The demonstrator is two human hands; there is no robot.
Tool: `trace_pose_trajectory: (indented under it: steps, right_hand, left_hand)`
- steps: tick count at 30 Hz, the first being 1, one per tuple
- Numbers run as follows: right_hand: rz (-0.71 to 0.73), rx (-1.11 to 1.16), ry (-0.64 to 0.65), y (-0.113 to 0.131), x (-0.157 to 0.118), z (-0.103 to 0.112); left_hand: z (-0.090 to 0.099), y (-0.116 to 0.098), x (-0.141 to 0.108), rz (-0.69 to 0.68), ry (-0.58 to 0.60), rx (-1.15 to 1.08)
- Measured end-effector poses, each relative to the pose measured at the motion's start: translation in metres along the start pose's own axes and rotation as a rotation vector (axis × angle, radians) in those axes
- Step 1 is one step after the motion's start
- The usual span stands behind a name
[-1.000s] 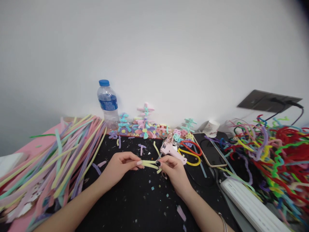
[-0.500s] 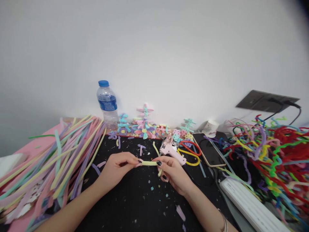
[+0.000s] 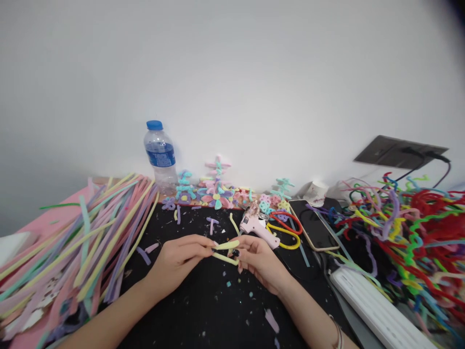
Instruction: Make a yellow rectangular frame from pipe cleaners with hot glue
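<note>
Two pale yellow fuzzy lengths, an upper one [image 3: 227, 245] and a lower one [image 3: 225, 259], stretch between my hands over the black mat. My left hand [image 3: 189, 252] is closed, its thumb and fingers pinching their left ends. My right hand [image 3: 254, 254] is closed at their right ends, fingers curled around them; whether the two lengths are one folded stem is hidden there. Just behind the right hand, another thin yellow piece [image 3: 234, 224] lies beside a pink glue gun [image 3: 258, 228].
Pastel stems [image 3: 109, 232] heap at left, bright curled ones [image 3: 417, 232] at right. Behind stand a bottle [image 3: 160, 155] and fuzzy flowers [image 3: 217, 198]. Scissors [image 3: 290, 240], a phone [image 3: 317, 228], a paper cup [image 3: 316, 194] and a white power strip [image 3: 374, 305] lie rightward.
The single straight yellow length between my hands now shows as two lengths, one above the other, meeting near my left fingertips. My right fingers have shifted their hold.
</note>
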State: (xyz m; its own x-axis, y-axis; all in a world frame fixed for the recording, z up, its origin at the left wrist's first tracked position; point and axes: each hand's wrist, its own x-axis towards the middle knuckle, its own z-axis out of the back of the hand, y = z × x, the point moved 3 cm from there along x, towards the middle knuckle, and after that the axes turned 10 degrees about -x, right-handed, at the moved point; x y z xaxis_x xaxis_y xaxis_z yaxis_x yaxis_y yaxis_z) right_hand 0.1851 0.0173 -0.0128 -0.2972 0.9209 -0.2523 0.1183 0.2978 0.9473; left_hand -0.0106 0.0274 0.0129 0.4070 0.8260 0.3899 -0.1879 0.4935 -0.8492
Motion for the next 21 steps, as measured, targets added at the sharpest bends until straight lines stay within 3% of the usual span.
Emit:
trace_pose_trajectory:
  steps: [10, 14, 21]
  right_hand:
    - [0.175, -0.283, -0.146, 0.001, 0.005, 0.008]
    - [0.197, -0.330, -0.159, 0.003, 0.003, 0.005]
    - [0.206, -0.367, -0.171, 0.002, 0.001, 0.006]
  left_hand:
    - [-0.010, 0.015, 0.005, 0.443, 0.073, -0.232]
    - [-0.015, 0.018, 0.004, 0.522, 0.088, -0.390]
    - [-0.016, 0.021, 0.005, 0.579, 0.139, -0.374]
